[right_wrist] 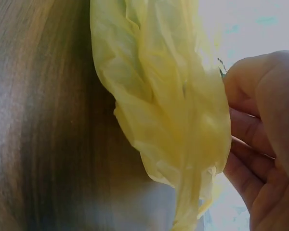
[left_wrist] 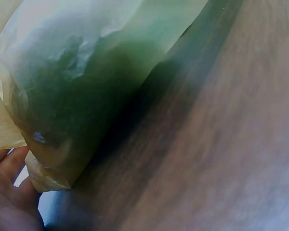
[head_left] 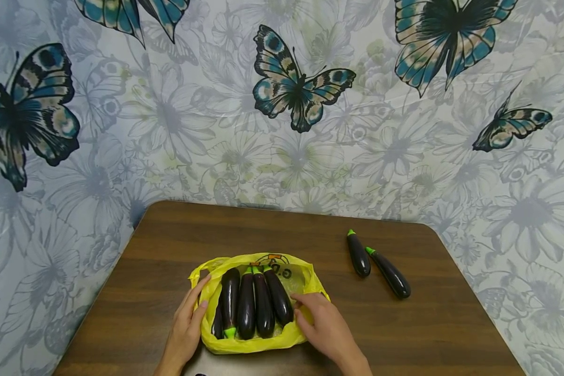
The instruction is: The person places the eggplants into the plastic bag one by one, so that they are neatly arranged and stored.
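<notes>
Left hand (head_left: 185, 319) and right hand (head_left: 328, 326) flank the yellow bag (head_left: 256, 345) (eggplants (head_left: 246, 305) inside).

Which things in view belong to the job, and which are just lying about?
Job:
thin yellow plastic bag, open
long glossy near-black eggplants inside it
probably two similar loose eggplants, right of the bag

Just there:
brown wood-grain table
pale butterfly-patterned wall
dark thing at bottom edge, unidentifiable
</notes>
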`<state>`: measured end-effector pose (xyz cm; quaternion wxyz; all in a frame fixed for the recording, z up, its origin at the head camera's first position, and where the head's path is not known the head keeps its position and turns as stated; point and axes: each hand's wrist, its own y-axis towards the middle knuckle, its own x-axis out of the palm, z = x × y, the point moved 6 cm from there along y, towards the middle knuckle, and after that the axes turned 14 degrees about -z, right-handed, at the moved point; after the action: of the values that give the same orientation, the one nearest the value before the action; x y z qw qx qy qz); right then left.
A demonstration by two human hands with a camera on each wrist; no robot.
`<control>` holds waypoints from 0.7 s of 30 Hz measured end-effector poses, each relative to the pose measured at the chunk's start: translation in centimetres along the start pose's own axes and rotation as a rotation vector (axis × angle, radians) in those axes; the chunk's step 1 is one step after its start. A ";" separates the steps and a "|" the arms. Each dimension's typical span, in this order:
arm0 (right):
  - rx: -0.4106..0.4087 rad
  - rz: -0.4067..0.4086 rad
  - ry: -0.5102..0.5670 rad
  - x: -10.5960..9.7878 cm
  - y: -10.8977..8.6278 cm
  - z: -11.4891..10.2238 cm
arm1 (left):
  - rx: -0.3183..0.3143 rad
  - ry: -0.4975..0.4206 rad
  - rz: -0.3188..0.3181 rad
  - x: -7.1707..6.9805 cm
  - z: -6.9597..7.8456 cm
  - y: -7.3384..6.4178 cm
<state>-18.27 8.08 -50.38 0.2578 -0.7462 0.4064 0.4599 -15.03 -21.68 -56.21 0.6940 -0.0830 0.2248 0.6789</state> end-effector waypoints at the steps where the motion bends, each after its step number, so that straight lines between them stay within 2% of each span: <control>1: 0.005 0.000 0.006 -0.1 0.0 0.0 | -0.011 0.000 -0.002 0.0 0.0 0.0; 7: 0.013 0.012 0.040 -0.4 -0.2 -0.1 | 0.002 0.002 0.005 0.0 0.1 0.0; 21: -0.037 0.164 0.062 -1.6 -0.2 0.0 | 0.004 0.003 0.012 0.0 -0.3 0.0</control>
<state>-18.48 8.80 -49.00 0.1926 -0.7289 0.4654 0.4638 -15.13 -21.81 -56.50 0.6897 -0.0813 0.2278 0.6825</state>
